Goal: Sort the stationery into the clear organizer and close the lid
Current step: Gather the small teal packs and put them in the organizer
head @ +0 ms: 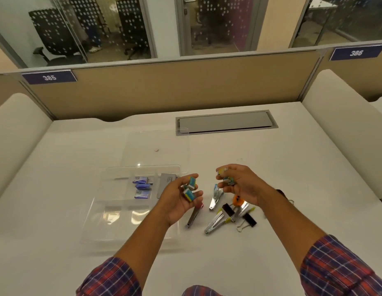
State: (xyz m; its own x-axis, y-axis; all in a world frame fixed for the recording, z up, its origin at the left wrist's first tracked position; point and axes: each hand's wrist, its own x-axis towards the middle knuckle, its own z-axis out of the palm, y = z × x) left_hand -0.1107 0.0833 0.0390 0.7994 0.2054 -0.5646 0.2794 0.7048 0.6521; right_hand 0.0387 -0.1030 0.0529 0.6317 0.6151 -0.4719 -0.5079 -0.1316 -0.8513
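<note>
Head view: small staple boxes are grasped loosely in both the left hand and the right hand, so one could be dropped beside the clear organizer, left of the hands.

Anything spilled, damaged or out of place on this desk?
Nothing damaged. One small pink bit lies alone under the open lid; I cannot tell what it is. Staplers and binder clips simply await sorting.

A white desk fills the foreground, with a grey cable hatch set into its far part. Behind it runs a tan partition carrying blue number plates, 385 and 386. White rounded side panels flank the desk. Beyond stand glass walls with dotted film and a black office chair. The light is warm and even.
</note>
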